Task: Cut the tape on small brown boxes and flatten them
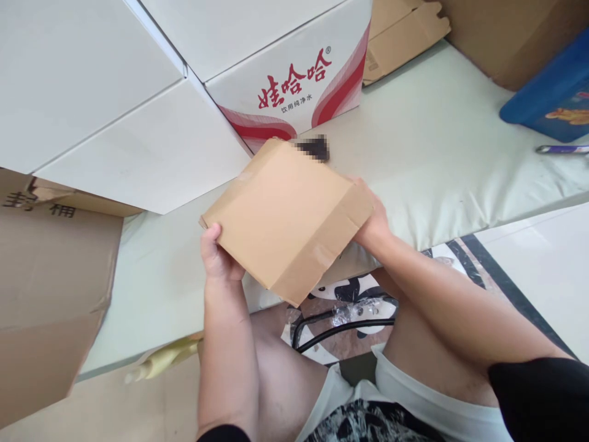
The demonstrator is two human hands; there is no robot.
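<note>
One plain brown cardboard box [278, 212], tilted, left grip [219, 255] and right grip [375, 218] clasping it

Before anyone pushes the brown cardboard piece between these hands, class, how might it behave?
The brown cardboard piece is probably fairly stiff: its broad panel looks flat between the left hand and the right hand. The strip along its lower right side may flex at the visible crease.

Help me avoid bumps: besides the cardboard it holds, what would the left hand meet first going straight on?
Probably the lower plain white box beyond the cardboard; the left hand points toward it, though depth is unclear.
</note>
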